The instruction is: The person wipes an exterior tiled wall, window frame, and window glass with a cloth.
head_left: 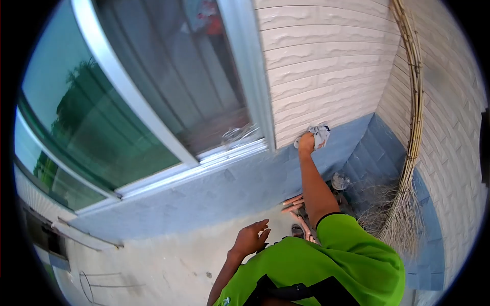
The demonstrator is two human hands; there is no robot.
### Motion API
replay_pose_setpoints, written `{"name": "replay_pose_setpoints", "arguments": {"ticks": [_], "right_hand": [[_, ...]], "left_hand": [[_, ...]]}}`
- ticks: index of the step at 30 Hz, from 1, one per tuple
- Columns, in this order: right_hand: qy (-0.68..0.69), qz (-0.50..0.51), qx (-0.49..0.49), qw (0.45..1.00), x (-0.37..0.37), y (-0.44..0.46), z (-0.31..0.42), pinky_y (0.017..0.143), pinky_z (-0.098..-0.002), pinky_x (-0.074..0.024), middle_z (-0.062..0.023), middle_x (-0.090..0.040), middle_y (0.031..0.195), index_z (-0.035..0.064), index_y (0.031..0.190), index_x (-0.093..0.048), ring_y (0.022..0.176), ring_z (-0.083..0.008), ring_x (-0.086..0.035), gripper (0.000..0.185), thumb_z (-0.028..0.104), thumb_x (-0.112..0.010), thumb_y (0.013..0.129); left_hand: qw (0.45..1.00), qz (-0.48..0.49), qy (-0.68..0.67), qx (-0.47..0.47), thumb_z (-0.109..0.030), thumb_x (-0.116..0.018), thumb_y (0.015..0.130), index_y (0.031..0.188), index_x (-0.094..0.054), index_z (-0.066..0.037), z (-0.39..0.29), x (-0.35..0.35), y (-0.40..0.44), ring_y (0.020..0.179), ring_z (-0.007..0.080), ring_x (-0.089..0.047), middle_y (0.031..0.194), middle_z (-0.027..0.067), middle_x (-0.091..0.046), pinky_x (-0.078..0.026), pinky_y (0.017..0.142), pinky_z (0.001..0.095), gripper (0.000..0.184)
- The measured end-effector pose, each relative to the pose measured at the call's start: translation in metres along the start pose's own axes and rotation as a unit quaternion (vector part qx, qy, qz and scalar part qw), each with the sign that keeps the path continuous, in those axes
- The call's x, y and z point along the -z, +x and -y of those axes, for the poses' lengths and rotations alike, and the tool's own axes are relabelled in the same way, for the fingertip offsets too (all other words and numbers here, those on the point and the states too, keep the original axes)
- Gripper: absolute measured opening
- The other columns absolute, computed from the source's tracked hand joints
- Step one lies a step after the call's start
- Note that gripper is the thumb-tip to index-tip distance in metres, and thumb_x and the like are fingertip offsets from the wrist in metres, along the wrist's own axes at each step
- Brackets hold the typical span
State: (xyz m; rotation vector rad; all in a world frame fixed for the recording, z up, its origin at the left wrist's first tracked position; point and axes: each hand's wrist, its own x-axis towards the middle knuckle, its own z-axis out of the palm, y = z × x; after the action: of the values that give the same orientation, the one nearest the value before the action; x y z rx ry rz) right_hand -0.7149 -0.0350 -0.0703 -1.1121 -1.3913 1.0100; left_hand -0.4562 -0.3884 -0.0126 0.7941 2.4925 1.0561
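Note:
My right hand (306, 142) is closed around a crumpled light grey cloth (320, 135) and holds it against the wall, where the white brick-patterned tiles (326, 81) meet the blue lower band (275, 176). The arm is stretched out, to the right of the window's lower corner. My left hand (251, 237) hangs near my body, over the concrete floor, with its fingers slightly bent and apart and nothing in it.
A sliding window (214, 160) fills the upper left, with clear crumpled plastic (240, 135) on its sill. A tall stick broom (411, 127) leans in the corner at right. Wooden pieces (293, 203) and a silvery bundle (340, 180) lie below my right arm.

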Motion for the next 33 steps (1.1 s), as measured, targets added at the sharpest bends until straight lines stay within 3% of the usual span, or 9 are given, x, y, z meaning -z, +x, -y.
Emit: {"name": "replay_pose_setpoints", "arguments": {"ticks": [3,6,12,16,18,21,24,26,33], "right_hand": [[0.008,0.037,0.024,0.999,0.004,-0.045,0.009,0.112,-0.0497,-0.0375,-0.0221,-0.055,0.141,0.0004,0.134,-0.059,0.129,-0.0428,-0.051,0.045,0.03,-0.05,0.101],[-0.544,0.089,0.169,0.817,-0.087,-0.064,-0.106,0.099,-0.0547,-0.0475,-0.0225,-0.062,0.13,-0.0001,0.126,-0.064,0.118,-0.038,-0.061,0.04,0.027,-0.053,0.099],[-0.636,0.267,0.355,0.631,-0.041,-0.132,-0.036,0.072,-0.0526,-0.0548,-0.013,-0.073,0.098,0.0073,0.103,-0.076,0.094,-0.0289,-0.071,0.027,0.027,-0.06,0.094],[-0.556,0.406,0.352,0.634,-0.017,-0.174,0.007,0.076,-0.0427,-0.0567,-0.0115,-0.074,0.101,0.0086,0.101,-0.077,0.094,-0.0266,-0.072,0.028,0.029,-0.059,0.095],[-0.528,0.371,0.5,0.577,-0.04,-0.196,-0.041,0.082,-0.0377,-0.0571,-0.0118,-0.075,0.108,0.008,0.105,-0.077,0.1,-0.0258,-0.073,0.028,0.028,-0.06,0.095],[-0.441,0.36,0.504,0.649,-0.108,-0.242,-0.155,0.077,-0.0427,-0.0574,-0.0082,-0.077,0.095,0.012,0.093,-0.079,0.089,-0.0254,-0.074,0.018,0.018,-0.062,0.09],[-0.078,0.324,0.244,0.911,-0.091,-0.306,-0.164,0.081,-0.042,-0.0566,-0.0183,-0.073,0.11,0.0008,0.114,-0.069,0.093,-0.0312,-0.072,0.032,0.021,-0.065,0.09],[-0.008,0.695,-0.147,0.704,0.048,-0.288,0.0,0.087,-0.0392,-0.0544,-0.0148,-0.066,0.127,0.0023,0.14,-0.053,0.108,-0.0234,-0.067,0.052,0.015,-0.066,0.092],[0.08,0.82,-0.034,0.565,0.11,-0.26,0.108,0.081,-0.0373,-0.0546,-0.0079,-0.068,0.12,0.0043,0.137,-0.055,0.104,-0.02,-0.066,0.049,-0.004,-0.062,0.089]], "left_hand": [[1.0,-0.023,-0.004,0.004,-0.026,-0.064,0.097,0.131,-0.064,-0.006,0.016,0.01,-0.031,0.099,0.0326,-0.073,0.11,0.0166,-0.075,-0.057,0.086,0.0414,0.039],[0.999,-0.045,-0.005,-0.004,-0.026,-0.064,0.097,0.13,-0.064,-0.006,0.032,0.017,-0.058,0.1,0.0327,-0.072,0.111,0.0168,-0.074,-0.057,0.086,0.0418,0.039],[0.996,-0.086,0.001,0.0,-0.026,-0.065,0.096,0.129,-0.064,-0.005,0.05,0.024,-0.097,0.099,0.0341,-0.072,0.113,0.0168,-0.073,-0.057,0.085,0.0423,0.039],[0.997,-0.078,-0.003,0.015,-0.025,-0.066,0.096,0.13,-0.065,-0.005,0.051,0.027,-0.107,0.101,0.0307,-0.072,0.114,0.0165,-0.073,-0.058,0.087,0.0413,0.039],[0.997,-0.08,0.001,0.014,-0.025,-0.066,0.097,0.13,-0.065,-0.005,0.051,0.026,-0.108,0.101,0.0309,-0.072,0.114,0.0168,-0.073,-0.057,0.088,0.0417,0.039],[0.997,-0.079,0.004,0.013,-0.026,-0.065,0.097,0.129,-0.065,-0.005,0.052,0.026,-0.108,0.101,0.0312,-0.072,0.115,0.0172,-0.073,-0.057,0.088,0.0422,0.038],[0.996,-0.084,0.002,0.011,-0.026,-0.065,0.097,0.129,-0.065,-0.005,0.057,0.023,-0.106,0.101,0.0316,-0.072,0.114,0.0175,-0.073,-0.057,0.088,0.0422,0.039],[0.996,-0.079,-0.026,0.02,-0.03,-0.062,0.097,0.13,-0.065,-0.005,0.059,0.021,-0.104,0.1,0.0351,-0.071,0.117,0.0195,-0.071,-0.056,0.088,0.0442,0.041],[0.986,-0.161,-0.043,0.013,-0.031,-0.063,0.096,0.126,-0.067,-0.006,0.073,0.012,-0.091,0.091,0.0348,-0.072,0.101,0.015,-0.076,-0.057,0.08,0.044,0.04]]}}
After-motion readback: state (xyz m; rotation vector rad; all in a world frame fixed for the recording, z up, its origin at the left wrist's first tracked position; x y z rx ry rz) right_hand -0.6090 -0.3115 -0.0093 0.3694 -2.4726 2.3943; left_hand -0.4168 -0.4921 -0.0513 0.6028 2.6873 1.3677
